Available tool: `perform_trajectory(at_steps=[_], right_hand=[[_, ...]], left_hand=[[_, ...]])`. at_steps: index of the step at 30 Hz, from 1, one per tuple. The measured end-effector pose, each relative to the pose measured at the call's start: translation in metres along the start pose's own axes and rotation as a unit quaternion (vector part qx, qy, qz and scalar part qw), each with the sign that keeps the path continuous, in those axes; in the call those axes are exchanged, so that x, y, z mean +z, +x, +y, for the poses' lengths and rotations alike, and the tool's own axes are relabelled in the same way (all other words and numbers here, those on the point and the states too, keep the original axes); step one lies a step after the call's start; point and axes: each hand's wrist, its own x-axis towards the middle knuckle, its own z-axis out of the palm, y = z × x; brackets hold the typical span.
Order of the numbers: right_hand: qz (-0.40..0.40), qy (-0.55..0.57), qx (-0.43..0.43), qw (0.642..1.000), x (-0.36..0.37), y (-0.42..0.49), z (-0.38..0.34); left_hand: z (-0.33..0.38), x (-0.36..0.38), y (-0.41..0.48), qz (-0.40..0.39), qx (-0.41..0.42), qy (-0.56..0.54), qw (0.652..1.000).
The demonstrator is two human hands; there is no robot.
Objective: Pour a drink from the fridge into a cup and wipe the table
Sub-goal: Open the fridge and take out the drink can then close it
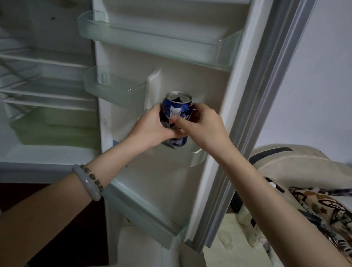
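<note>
A: In the head view, what have you got in your hands?

B: You hold a blue can [176,112] with white and dark markings and a silver rim. It stands upright, and its top shows a dark opening. It sits near the centre of the view, in front of the open fridge door [177,67], just above the small door bin [196,157] at about 5 o'clock from it.

A: And your fingers?

B: Your left hand [153,129] wraps the can's lower body from 8 o'clock, fingers curled around it. Your right hand [204,126] comes in from 3 o'clock, thumb and fingers pinching the can's upper side.

A: What surrounds it?

B: The top door shelf [153,40] runs across at 12 o'clock, a smaller clear bin [110,88] sits at 9 o'clock. The fridge interior [39,76] with its white shelves lies further toward 9 o'clock. You wear a pale bangle [88,182] and a beaded bracelet [92,176] on the left wrist. A patterned cloth [333,222] lies at 4 o'clock.
</note>
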Motion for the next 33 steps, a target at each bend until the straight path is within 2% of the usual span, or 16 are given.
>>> perform_trajectory(at_steps=[5, 9, 14, 22, 33], right_hand=[[0.034, 0.001, -0.056, 0.998, -0.007, -0.01, -0.025], [0.028, 0.022, -0.07, 0.997, -0.009, -0.023, -0.046], [-0.001, 0.067, -0.084, 0.994, 0.002, -0.05, -0.064], [-0.078, 0.145, -0.071, 0.984, 0.045, -0.104, -0.065], [-0.145, 0.153, -0.058, 0.976, 0.083, -0.192, -0.08]], left_hand=[[0.011, -0.018, -0.006, 0.024, 0.044, -0.01, 0.999], [0.015, -0.039, -0.022, 0.042, 0.063, -0.005, 0.997], [0.009, -0.062, -0.059, 0.073, 0.051, 0.024, 0.996], [-0.023, -0.084, -0.133, 0.066, 0.01, 0.037, 0.997], [-0.057, -0.105, -0.234, 0.056, -0.049, 0.013, 0.997]])
